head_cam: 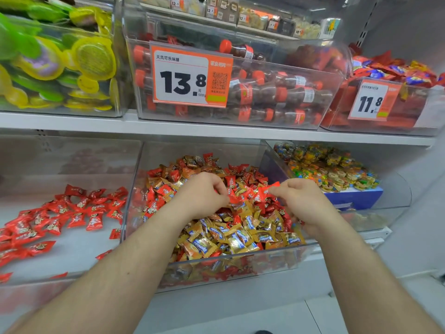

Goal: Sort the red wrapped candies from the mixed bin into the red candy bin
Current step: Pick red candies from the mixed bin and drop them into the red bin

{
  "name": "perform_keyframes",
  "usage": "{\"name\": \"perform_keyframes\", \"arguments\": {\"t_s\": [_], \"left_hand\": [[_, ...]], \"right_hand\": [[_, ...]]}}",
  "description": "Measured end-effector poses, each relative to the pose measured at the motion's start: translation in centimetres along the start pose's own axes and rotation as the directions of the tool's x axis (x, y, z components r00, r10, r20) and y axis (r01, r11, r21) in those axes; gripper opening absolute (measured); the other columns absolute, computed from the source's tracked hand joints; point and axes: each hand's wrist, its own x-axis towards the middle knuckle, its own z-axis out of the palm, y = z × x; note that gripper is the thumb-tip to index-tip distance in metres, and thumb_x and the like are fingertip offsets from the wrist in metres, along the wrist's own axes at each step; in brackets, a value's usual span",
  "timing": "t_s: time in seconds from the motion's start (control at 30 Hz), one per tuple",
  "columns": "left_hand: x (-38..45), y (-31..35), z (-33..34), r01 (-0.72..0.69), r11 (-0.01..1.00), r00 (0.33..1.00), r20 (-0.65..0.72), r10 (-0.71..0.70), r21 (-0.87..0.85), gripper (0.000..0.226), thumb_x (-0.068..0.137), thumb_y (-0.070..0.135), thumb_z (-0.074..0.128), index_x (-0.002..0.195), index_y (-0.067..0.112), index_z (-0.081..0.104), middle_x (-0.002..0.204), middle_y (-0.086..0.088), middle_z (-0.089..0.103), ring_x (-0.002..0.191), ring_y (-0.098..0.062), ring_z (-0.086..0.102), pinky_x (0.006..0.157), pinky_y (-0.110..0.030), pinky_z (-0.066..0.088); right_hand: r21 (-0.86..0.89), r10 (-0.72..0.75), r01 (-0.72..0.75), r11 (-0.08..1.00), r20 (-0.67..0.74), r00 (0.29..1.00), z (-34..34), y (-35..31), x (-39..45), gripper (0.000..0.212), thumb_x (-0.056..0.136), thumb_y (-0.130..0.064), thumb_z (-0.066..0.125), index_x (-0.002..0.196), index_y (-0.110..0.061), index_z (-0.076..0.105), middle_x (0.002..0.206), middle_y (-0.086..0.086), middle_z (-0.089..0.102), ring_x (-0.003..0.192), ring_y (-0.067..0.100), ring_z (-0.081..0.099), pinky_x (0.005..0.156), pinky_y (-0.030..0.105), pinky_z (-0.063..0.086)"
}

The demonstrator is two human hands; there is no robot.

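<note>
both hands (204, 194) (304, 201) curl over the mixed bin (240, 257), right fingers pinching a red candy (267, 191), left fingers seemingly pinching another; light, crinkly, slippery wrappers likely grip best at twisted ends.

Head view, single wide-angle camera, worn by the person.
Looks forward and slightly down at shop shelving from close range; both forearms enter from the near edge, reaching to the mixed bin (216, 263) at centre; red candy bin (72, 273) to the left, upper shelf (216, 130) crossing the far half; edges bowed by lens. No second view.
</note>
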Motion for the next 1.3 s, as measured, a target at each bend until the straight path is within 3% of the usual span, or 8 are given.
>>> {"name": "perform_keyframes", "arguments": {"t_s": [0.1,0.2,0.3,0.43,0.73,1.13,1.2,1.3], "left_hand": [[-0.7,0.4,-1.4,0.132,0.885,0.989,-0.001,-0.147,-0.446,0.007,0.088,0.016,0.067,0.082,0.015,0.065,0.072,0.003,0.064,0.053,-0.007,0.054,0.046,-0.020,0.038],[-1.6,1.0,-3.0,0.292,0.434,0.950,0.206,-0.233,-0.853,0.010,0.093,0.012,0.057,0.097,0.012,0.066,0.083,-0.003,0.067,0.050,-0.006,0.052,0.036,-0.014,0.029],[-2.8,1.1,-4.9,0.365,0.067,0.923,0.351,-0.158,-0.929,0.018,0.092,0.014,0.051,0.099,0.011,0.068,0.085,-0.003,0.070,0.055,-0.011,0.057,0.035,-0.012,0.033],[-4.6,0.3,-7.0,0.376,-0.154,0.919,0.389,-0.063,-0.914,0.032,0.082,0.013,0.050,0.109,0.012,0.066,0.102,-0.015,0.069,0.068,-0.029,0.068,0.041,-0.021,0.051],[-8.4,-5.5,-12.5,0.249,-0.179,0.948,0.278,-0.159,-0.952,0.044,0.086,0.021,0.043,0.122,0.005,0.062,0.121,-0.027,0.064,0.106,-0.049,0.062,0.077,-0.060,0.053],[-11.8,-14.6,-16.9,0.170,0.026,0.830,0.129,-0.543,-0.985,0.037,0.090,0.027,0.037,0.112,0.013,0.063,0.125,-0.016,0.065,0.097,-0.035,0.059,0.093,-0.045,0.038],[-12.3,-15.0,-17.2,0.221,0.078,0.804,0.136,-0.579,-0.972,0.029,0.090,0.025,0.038,0.102,0.015,0.063,0.125,-0.007,0.066,0.113,-0.030,0.058,0.080,-0.038,0.038],[-13.0,-15.4,-17.4,0.272,0.107,0.798,0.162,-0.581,-0.956,0.011,0.087,0.017,0.043,0.080,0.018,0.051,0.104,-0.004,0.063,0.084,-0.022,0.055,0.065,-0.033,0.033]], "right_hand": [[0.341,0.145,-0.174,0.924,0.108,0.983,0.0,-0.6,-0.5,0.018,0.092,-0.021,0.058,0.078,-0.010,0.054,0.064,0.005,0.045,0.046,0.014,0.036,0.041,0.025,0.027],[0.552,0.177,-0.302,0.777,0.269,0.947,0.6,-1.6,-0.9,0.017,0.093,-0.022,0.048,0.082,-0.010,0.052,0.064,0.005,0.051,0.047,0.013,0.038,0.036,0.021,0.028],[0.625,0.133,-0.378,0.683,0.403,0.905,1.7,-3.2,-1.9,0.016,0.090,-0.022,0.044,0.086,-0.010,0.055,0.068,0.005,0.054,0.051,0.013,0.037,0.038,0.020,0.025],[0.652,0.111,-0.487,0.581,0.529,0.841,3.6,-5.0,-3.3,0.018,0.088,-0.024,0.047,0.088,-0.009,0.056,0.070,0.006,0.056,0.054,0.013,0.039,0.041,0.019,0.028],[0.601,0.070,-0.639,0.480,0.700,0.711,9.1,-9.5,-6.7,0.015,0.084,-0.020,0.051,0.089,-0.006,0.054,0.070,0.013,0.055,0.058,0.018,0.045,0.040,0.024,0.041],[0.285,0.184,-0.563,0.775,0.751,0.634,21.9,-14.9,-8.7,0.011,0.092,-0.016,0.047,0.083,-0.010,0.051,0.065,0.004,0.044,0.054,0.012,0.038,0.050,0.021,0.033],[0.295,0.195,-0.575,0.763,0.743,0.641,23.6,-14.9,-8.5,0.014,0.091,-0.011,0.045,0.078,-0.010,0.049,0.065,0.003,0.040,0.055,0.011,0.033,0.054,0.021,0.029],[0.342,0.194,-0.571,0.746,0.709,0.678,24.9,-14.8,-8.1,0.010,0.093,-0.014,0.047,0.093,-0.006,0.053,0.090,0.012,0.054,0.068,0.020,0.050,0.067,0.032,0.047]]}}
